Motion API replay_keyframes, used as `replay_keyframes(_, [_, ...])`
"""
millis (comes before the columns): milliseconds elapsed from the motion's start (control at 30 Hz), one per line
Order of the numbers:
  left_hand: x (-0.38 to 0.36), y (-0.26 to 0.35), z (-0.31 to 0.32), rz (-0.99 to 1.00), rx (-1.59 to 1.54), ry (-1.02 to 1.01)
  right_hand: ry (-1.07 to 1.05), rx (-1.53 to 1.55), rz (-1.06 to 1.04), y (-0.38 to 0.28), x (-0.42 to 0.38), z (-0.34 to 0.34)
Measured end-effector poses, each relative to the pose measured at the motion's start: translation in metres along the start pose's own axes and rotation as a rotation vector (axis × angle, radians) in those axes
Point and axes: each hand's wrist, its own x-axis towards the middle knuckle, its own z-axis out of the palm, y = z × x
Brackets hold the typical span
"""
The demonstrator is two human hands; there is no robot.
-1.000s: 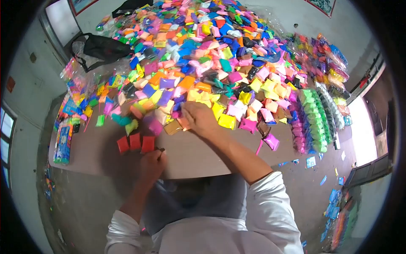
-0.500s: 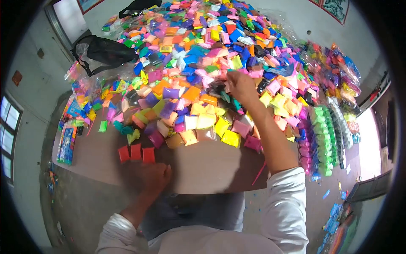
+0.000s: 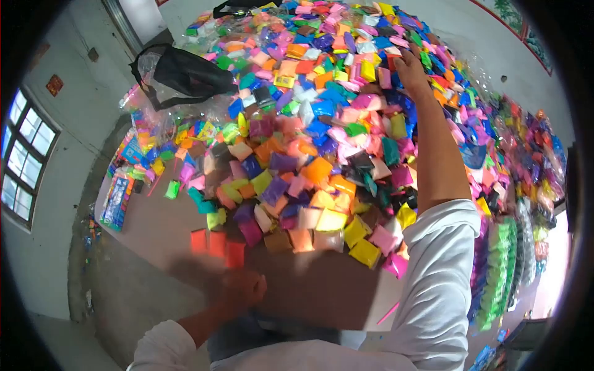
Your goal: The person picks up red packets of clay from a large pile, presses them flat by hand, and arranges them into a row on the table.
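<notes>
A big heap of small soft packets (image 3: 317, 168) in many colours covers the table (image 3: 309, 278). My right hand (image 3: 411, 73) reaches far into the back right of it. Its thumb and fingers close on a small red packet (image 3: 392, 61), partly hidden by the hand. My left hand (image 3: 246, 288), in shadow by the near table edge, is curled closed; whatever may be inside the fingers is hidden. Just beyond it, three red packets (image 3: 217, 244) lie in a row, apart from the heap.
A black bag (image 3: 189, 73) rests on the heap's left side. A colourful flat pack (image 3: 116, 201) stands at the left table edge. Strips of green packets (image 3: 498, 272) hang at the right edge. Near the front lies a thin pink stick (image 3: 388, 313).
My right hand has moved from the dark packets mid-heap to farther back and right. My left hand stays closed near the red packets. The camera view has shifted and tilted.
</notes>
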Motion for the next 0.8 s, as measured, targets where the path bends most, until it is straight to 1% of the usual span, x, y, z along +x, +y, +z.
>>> replay_keyframes(33, [0.0,-0.001,0.001,-0.007,0.016,0.0,-0.013,0.02,0.101,-0.001,0.002,0.006])
replay_keyframes(67, [-0.001,-0.003,0.002,-0.002,0.003,-0.006,-0.088,-0.177,0.116,0.008,0.011,0.009])
replay_keyframes(167, [0.0,-0.005,0.001,0.015,0.004,-0.009,-0.031,-0.218,0.125,0.033,0.013,0.026])
replay_keyframes(200, [0.001,-0.004,0.0,0.035,0.004,-0.009,-0.061,-0.267,0.131,0.025,0.01,0.024])
replay_keyframes(233, [0.002,-0.003,0.0,0.028,0.013,-0.016,-0.023,-0.357,0.138,0.025,0.012,0.03])
replay_keyframes(300, [0.002,-0.001,0.0,0.016,0.02,0.004,-0.111,-0.521,0.22,0.018,0.017,0.033])
replay_keyframes(333, [0.002,-0.002,0.001,0.012,0.023,-0.003,-0.117,-0.517,0.225,0.018,0.015,0.035])
replay_keyframes(400, [0.002,-0.002,0.002,0.017,0.006,0.022,-0.038,-0.549,0.235,0.017,0.01,0.037])
replay_keyframes(433, [0.001,-0.001,0.002,0.013,0.007,0.025,-0.04,-0.547,0.231,0.014,0.007,0.038])
replay_keyframes(500, [-0.001,0.0,0.0,-0.001,-0.003,0.02,0.155,-0.261,0.147,0.007,-0.002,0.032])
replay_keyframes(533, [-0.001,0.0,0.0,0.004,-0.005,0.019,0.159,-0.265,0.148,0.002,-0.005,0.028])
replay_keyframes(600, [-0.005,0.001,0.003,-0.015,0.004,0.048,0.335,0.461,0.083,-0.015,-0.016,0.021])
replay_keyframes(633, [-0.005,0.004,0.002,-0.008,-0.008,0.051,0.337,0.449,0.077,-0.032,-0.027,0.011])
replay_keyframes(700, [-0.001,0.006,-0.003,0.005,0.102,0.007,0.069,0.851,0.295,-0.071,-0.064,-0.007])
replay_keyframes(800, [0.001,0.007,-0.004,-0.002,0.017,-0.014,-0.158,1.167,0.509,-0.127,-0.146,-0.022])
